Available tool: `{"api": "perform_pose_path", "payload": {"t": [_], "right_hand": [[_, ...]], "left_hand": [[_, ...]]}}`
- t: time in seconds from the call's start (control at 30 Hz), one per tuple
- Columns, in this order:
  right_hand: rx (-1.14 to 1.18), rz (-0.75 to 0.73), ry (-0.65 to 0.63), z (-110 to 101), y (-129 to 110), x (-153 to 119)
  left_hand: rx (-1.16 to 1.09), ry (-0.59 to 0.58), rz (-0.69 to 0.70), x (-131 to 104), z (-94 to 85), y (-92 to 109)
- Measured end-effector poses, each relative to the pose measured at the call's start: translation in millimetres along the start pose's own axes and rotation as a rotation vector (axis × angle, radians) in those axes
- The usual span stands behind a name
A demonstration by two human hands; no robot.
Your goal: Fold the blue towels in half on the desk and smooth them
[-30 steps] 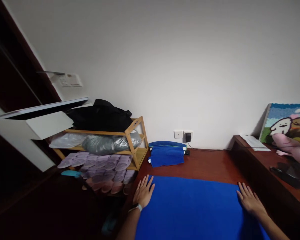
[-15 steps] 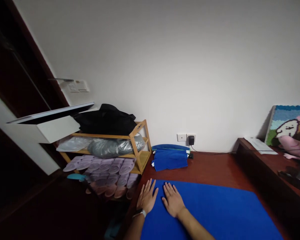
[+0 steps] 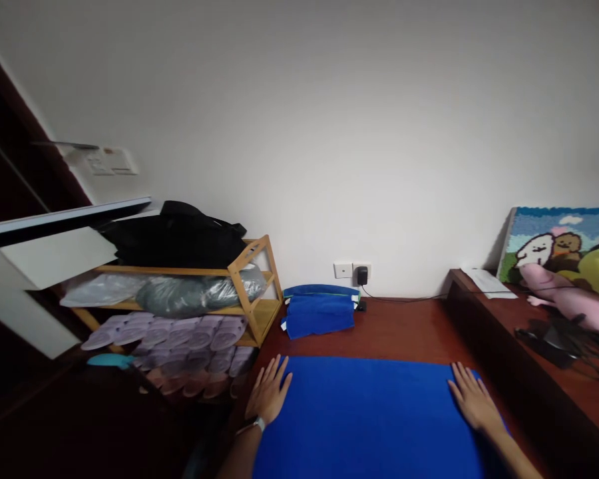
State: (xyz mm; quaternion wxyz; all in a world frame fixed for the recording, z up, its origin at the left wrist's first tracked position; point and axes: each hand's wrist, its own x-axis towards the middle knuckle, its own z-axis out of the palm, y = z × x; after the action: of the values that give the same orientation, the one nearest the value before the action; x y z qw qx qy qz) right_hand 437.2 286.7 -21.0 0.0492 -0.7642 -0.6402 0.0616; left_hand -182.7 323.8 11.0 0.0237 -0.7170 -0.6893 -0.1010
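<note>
A blue cloth (image 3: 369, 412) lies spread flat on the reddish-brown wooden table (image 3: 399, 329). My left hand (image 3: 269, 392) rests palm down at its far left corner, fingers stretched out, with a watch (image 3: 252, 424) on the wrist. At the far right corner lies my right hand (image 3: 474, 399), also flat with its fingers extended. Neither hand grips anything. Beyond the spread cloth, close to the wall, are folded blue cloths (image 3: 322, 313) with small white tags.
A wooden rack (image 3: 252, 299) at the left carries a black bag (image 3: 180, 236), plastic-wrapped items and several lilac slippers (image 3: 199, 332). A black plug (image 3: 362, 275) sits in the wall socket. On the raised ledge (image 3: 554, 326) at the right are a pink plush toy (image 3: 564, 296), a fluffy picture (image 3: 554, 243) and paper.
My right hand has slid across the cloth from beside the left hand to the far right corner. My left hand stays at the left corner. The view has turned slightly right.
</note>
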Motion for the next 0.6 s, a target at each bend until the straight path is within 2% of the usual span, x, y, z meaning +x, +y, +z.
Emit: {"api": "perform_pose_path", "payload": {"t": [0.07, 0.13, 0.4, 0.6], "right_hand": [[-0.012, 0.057, 0.005, 1.0, 32.2, 1.4], [-0.014, 0.066, 0.004, 0.6, 43.0, 1.3], [-0.05, 0.064, -0.007, 1.9, 36.3, 1.0], [-0.239, 0.062, -0.002, -2.6, 36.0, 1.0]], "left_hand": [[0.014, -0.004, 0.0, 1.5, 0.4, -0.2], [0.025, -0.007, 0.0, 2.3, -0.4, 0.7], [0.005, -0.006, -0.006, 1.6, -2.2, 3.1], [-0.028, -0.005, -0.001, -1.3, -3.2, 4.3]]}}
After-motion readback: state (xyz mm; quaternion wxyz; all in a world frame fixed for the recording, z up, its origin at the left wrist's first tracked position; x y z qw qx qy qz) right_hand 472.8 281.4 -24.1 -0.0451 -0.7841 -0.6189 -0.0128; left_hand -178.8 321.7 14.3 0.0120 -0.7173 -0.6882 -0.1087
